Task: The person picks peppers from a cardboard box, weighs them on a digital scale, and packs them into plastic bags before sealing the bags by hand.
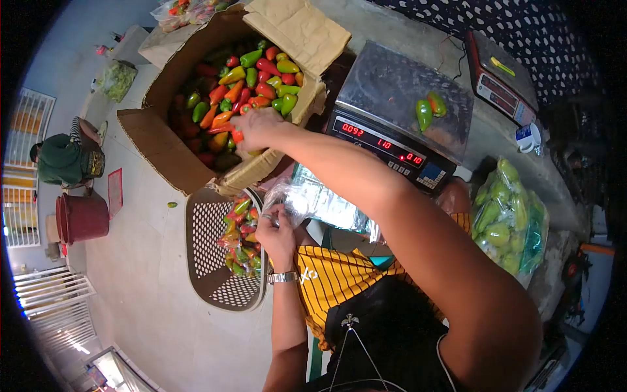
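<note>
Right upper arm (483, 281) is seen closest in the head view, extended across to the open cardboard box (147, 144). Right hand (258, 130) is placed inside the box's near side, fingers down among loose red, orange and green peppers (251, 59); whether one is gripped can't be told. Clear plastic bag (281, 193) is pinched in left hand (277, 235), just outside the box. Peppers are piled with long axes mixed. From the left hand they're located beyond the bag, toward top of view; right hand is nearer. Bagged peppers (241, 238) are contained in the perforated basket (208, 219) beside left hand.
</note>
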The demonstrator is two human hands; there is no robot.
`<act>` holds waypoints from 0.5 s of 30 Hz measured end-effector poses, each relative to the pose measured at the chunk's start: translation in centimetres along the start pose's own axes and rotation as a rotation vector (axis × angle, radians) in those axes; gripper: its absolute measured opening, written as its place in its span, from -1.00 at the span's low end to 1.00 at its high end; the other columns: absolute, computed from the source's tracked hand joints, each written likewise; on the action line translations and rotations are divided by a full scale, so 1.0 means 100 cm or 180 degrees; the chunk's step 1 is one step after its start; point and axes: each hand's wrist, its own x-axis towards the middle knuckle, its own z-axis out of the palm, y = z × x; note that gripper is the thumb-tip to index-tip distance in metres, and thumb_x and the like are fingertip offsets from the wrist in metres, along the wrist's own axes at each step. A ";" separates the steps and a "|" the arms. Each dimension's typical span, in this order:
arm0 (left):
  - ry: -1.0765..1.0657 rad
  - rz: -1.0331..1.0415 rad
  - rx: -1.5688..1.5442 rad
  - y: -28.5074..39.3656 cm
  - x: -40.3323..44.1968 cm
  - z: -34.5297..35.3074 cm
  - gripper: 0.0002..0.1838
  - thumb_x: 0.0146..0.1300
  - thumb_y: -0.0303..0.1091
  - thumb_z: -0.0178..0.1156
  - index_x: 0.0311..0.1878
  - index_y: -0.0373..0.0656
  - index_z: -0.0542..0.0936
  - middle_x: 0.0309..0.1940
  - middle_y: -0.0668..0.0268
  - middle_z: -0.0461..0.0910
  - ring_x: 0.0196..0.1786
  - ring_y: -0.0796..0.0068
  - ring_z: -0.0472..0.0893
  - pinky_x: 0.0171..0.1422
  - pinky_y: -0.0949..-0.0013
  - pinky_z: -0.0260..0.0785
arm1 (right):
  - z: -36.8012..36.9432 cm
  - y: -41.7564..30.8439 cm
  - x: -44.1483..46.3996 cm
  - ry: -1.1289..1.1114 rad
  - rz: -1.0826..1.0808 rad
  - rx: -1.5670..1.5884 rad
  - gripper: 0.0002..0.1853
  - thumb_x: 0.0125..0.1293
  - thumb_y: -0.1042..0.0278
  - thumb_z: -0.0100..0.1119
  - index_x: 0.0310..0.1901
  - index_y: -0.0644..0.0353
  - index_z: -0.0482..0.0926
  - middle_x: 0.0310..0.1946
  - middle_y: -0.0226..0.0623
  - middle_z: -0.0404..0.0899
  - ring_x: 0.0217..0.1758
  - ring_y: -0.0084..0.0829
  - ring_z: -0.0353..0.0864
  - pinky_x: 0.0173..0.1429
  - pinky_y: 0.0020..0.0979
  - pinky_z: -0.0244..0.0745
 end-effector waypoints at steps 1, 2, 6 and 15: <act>0.0032 0.0058 -0.0082 -0.003 -0.001 0.002 -0.87 0.34 -0.46 0.32 -0.11 -0.28 0.74 -0.32 0.18 0.74 -0.31 0.49 0.62 -0.16 0.34 0.46 | -0.010 0.000 -0.008 0.0392 0.0102 0.0234 -0.29 0.23 -0.21 0.35 0.37 -0.08 0.50 0.07 -0.07 0.73 0.16 -0.03 0.71 0.28 -0.03 0.55; 0.0054 0.0115 -0.0156 -0.007 -0.001 0.003 -0.86 0.34 -0.45 0.30 -0.11 -0.28 0.74 -0.32 0.15 0.74 -0.32 0.44 0.63 -0.15 0.32 0.47 | -0.020 0.000 -0.014 0.0783 0.0210 0.0478 -0.29 0.24 -0.22 0.35 0.35 -0.05 0.51 0.02 -0.07 0.75 0.10 0.00 0.74 0.24 -0.03 0.58; 0.0081 0.0073 -0.0111 -0.002 -0.003 -0.001 -0.85 0.34 -0.44 0.30 -0.12 -0.29 0.74 -0.32 0.11 0.74 -0.30 0.36 0.66 -0.12 0.30 0.49 | -0.118 0.031 -0.108 0.2090 0.0463 0.0901 -0.33 0.21 -0.24 0.44 0.23 -0.01 0.59 -0.09 -0.12 0.78 -0.01 -0.08 0.79 0.05 -0.11 0.68; 0.0006 0.0194 -0.0228 -0.004 -0.003 0.003 -0.86 0.34 -0.43 0.30 -0.13 -0.29 0.73 -0.28 0.07 0.75 -0.26 0.31 0.70 -0.09 0.28 0.51 | -0.107 0.218 -0.196 0.2240 0.1247 -0.0201 -0.46 0.21 -0.17 0.43 0.16 -0.16 0.58 -0.08 -0.08 0.77 0.05 0.07 0.75 0.09 0.03 0.61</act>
